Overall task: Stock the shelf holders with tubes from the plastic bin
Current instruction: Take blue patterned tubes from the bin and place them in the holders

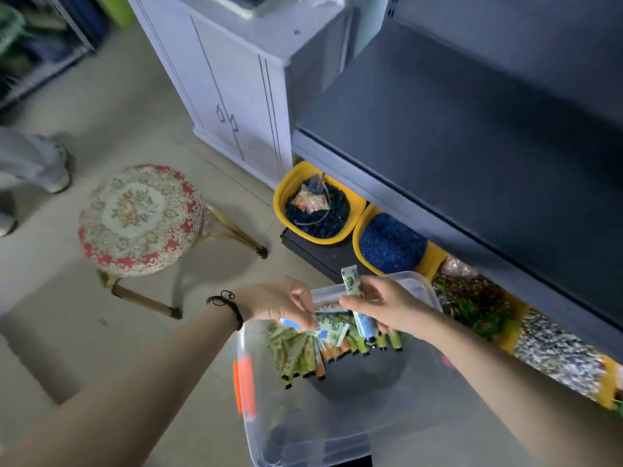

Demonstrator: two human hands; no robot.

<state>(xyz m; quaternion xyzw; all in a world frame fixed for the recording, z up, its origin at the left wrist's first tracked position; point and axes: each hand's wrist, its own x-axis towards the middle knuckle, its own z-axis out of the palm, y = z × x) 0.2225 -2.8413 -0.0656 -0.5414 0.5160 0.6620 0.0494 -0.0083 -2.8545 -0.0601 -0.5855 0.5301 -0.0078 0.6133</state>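
Note:
A clear plastic bin with an orange latch sits on the floor below me. Several green and orange patterned tubes with black caps lie at its far end. My left hand reaches into the bin and pinches a tube with a blue patch from the pile. My right hand grips a tube with a green crimped end pointing up and a blue body pointing down, just above the pile. The dark shelf rises to the right; no holders show on it.
Under the shelf stand yellow tubs: one with dark beads, one with blue granules, then tubs of mixed and grey gravel. A round embroidered stool stands to the left. A white cabinet is behind the tubs.

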